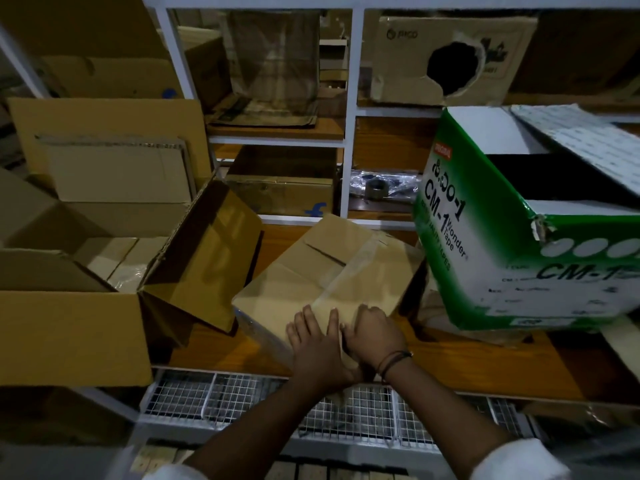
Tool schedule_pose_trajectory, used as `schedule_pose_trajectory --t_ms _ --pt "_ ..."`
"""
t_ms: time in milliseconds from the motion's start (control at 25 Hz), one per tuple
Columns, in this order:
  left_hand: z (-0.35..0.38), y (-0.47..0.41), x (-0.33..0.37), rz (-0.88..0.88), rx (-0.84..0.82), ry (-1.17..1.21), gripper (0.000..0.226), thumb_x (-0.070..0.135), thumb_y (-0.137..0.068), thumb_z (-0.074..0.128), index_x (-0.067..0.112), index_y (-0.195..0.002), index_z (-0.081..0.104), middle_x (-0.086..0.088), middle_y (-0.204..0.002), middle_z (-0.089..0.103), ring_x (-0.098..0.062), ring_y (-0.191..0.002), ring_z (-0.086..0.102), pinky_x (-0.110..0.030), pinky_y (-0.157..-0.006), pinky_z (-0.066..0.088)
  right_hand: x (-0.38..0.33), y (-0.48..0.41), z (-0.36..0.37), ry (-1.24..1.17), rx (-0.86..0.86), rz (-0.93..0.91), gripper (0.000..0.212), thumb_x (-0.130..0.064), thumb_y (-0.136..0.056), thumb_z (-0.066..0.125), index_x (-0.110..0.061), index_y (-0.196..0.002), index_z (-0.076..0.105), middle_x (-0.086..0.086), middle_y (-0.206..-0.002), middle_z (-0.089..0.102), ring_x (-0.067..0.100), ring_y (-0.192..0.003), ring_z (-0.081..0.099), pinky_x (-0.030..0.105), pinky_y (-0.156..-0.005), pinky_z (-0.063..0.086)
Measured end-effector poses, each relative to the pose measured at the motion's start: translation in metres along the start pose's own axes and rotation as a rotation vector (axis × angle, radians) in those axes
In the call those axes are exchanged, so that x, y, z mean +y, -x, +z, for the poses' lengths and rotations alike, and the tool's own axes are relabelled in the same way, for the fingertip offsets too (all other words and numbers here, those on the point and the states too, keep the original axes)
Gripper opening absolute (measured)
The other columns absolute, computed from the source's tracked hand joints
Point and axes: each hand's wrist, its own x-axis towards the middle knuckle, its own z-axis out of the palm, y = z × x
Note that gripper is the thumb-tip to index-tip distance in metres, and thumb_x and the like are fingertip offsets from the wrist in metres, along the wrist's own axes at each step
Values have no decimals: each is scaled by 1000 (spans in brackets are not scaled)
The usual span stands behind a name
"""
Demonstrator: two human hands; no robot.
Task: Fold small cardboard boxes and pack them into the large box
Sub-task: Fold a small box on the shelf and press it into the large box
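Note:
A small brown cardboard box (322, 271) lies tilted on the wooden shelf in the middle, with a strip of clear tape running across its top seam. My left hand (317, 341) presses flat on the box's near edge, fingers spread. Right beside it, my right hand (375, 332) is curled over the same near edge, where the tape ends; what its fingers hold is hidden. The large brown box (69, 327) stands open at the left, its flaps up, with small taped boxes (117, 254) lying inside.
A green and white CM-1 tape carton (540, 237) stands open at the right, close to the small box. White shelving behind holds flat cardboard, a torn box and a tape roll (376, 188). A wire mesh rack (277, 403) runs below the wooden shelf edge.

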Motion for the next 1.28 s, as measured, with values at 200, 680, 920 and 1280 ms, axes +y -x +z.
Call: schedule_pose_trajectory --t_ms 200,680,920,1280 --pt "-8 6 -46 73 9 -46 134 93 -63 53 30 -162 -13 -28 -165 -17 -48 -152 -12 -62 -121 -5 8 -5 4 113 99 -175 49 -62 -87 52 -23 -116 57 8 -126 49 30 -120 47 44 -97 40" --pt "-60 -10 -167 366 -213 -129 133 62 -67 84 47 -158 -12 -5 -168 -26 -35 -153 -22 -49 -118 -14 41 -10 9 97 -73 -87 120 -109 -55 31 -49 -158 12 0 -172 -5 37 -155 -12 71 -118 -5" --pt "-64 -19 -190 263 -162 -119 108 25 -87 73 55 -156 -5 9 -167 -27 -45 -151 -25 -63 -119 -10 32 -3 9 58 -97 5 125 -108 -55 33 -46 -159 2 -1 -171 -13 35 -154 -20 73 -115 19" --pt "-40 -27 -186 76 2 78 115 83 -59 72 56 -155 13 8 -169 -11 -50 -147 15 -61 -118 26 18 17 23 217 -75 35 130 -106 -57 36 -41 -159 -11 4 -170 -15 40 -154 -13 73 -112 22"
